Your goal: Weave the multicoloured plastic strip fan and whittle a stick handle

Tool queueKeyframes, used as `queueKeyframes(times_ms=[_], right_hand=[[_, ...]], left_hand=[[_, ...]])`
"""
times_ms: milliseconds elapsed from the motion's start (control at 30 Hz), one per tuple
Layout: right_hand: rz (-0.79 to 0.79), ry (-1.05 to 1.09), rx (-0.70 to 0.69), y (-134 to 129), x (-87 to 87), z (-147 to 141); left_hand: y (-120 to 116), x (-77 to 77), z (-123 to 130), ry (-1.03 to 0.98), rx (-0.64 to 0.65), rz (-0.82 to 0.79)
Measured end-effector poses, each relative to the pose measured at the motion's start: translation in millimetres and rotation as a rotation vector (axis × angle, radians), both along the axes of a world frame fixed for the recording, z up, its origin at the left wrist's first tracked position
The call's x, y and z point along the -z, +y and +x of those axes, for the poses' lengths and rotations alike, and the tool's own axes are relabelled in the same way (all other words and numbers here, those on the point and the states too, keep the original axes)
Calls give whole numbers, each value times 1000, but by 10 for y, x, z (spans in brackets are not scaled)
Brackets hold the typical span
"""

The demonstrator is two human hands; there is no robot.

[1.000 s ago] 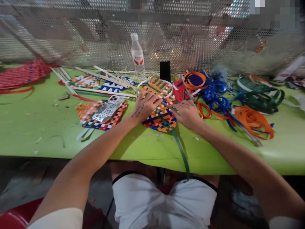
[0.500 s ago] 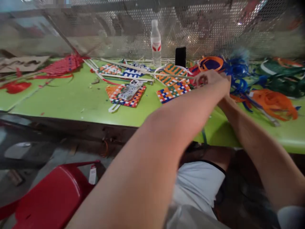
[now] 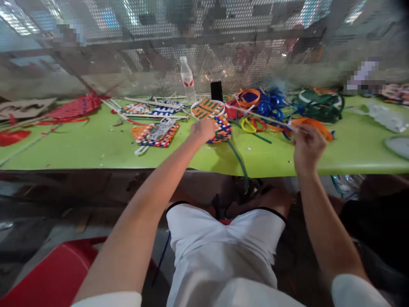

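My left hand (image 3: pixel 203 130) is closed at the left edge of a small woven piece (image 3: pixel 223 129) in orange, blue, white and green checks; its fingertips are partly hidden. My right hand (image 3: pixel 309 147), raised over the table's front edge, pinches the end of a long pale strip (image 3: pixel 262 116). That strip runs leftward toward an orange-and-green woven piece (image 3: pixel 207 108) with a white rim, just behind my left hand. From the checked piece a dark green strip (image 3: pixel 238 157) hangs over the table edge. Between my hands lie scissors (image 3: pixel 248 125) with yellow and red handles.
A water bottle (image 3: pixel 188 81) and a black phone (image 3: pixel 216 91) stand against the mesh panel. A patterned phone (image 3: pixel 161 129) rests on another woven piece (image 3: pixel 137 133). Coiled blue strips (image 3: pixel 271 104) and green strips (image 3: pixel 319 106) lie behind my right hand. A red chair (image 3: pixel 54 273) stands at lower left.
My hands were together at the right with the arms crossing. Now they are apart: the left has moved left to the woven piece, and the right draws the pale strip rightward. The view has shifted right.
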State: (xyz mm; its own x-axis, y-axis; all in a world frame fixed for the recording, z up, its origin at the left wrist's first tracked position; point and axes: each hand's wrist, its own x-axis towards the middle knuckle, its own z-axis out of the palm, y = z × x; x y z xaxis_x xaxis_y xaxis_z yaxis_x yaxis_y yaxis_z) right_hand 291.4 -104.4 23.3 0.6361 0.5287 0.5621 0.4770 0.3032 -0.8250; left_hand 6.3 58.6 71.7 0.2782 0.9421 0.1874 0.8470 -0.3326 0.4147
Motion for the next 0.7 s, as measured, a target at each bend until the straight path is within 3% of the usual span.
queueKeyframes(times_ms=[67,133,233,333,433,567,700], right_hand=[[-32,75,-39,-369,123,-139],[-72,144,-62,-699,254,-313],[-236,185,-154,-1095,434,-556],[-386,130,-297,-1378,572,-692],[-484,161,-431,-1545,650,-750],[-537,206,-575,-1576,665,-860],[-577,248,-652,-1490,713,-1008]], left_hand=[[-26,124,-138,-12,-208,-71],[-68,237,-110,-27,-309,-144],[-112,294,20,1,-302,-198],[-182,290,-14,-26,-208,-207],[-370,349,-213,-47,-197,-165],[-663,445,-441,-28,-395,-125],[-663,438,-511,-47,-452,-207]])
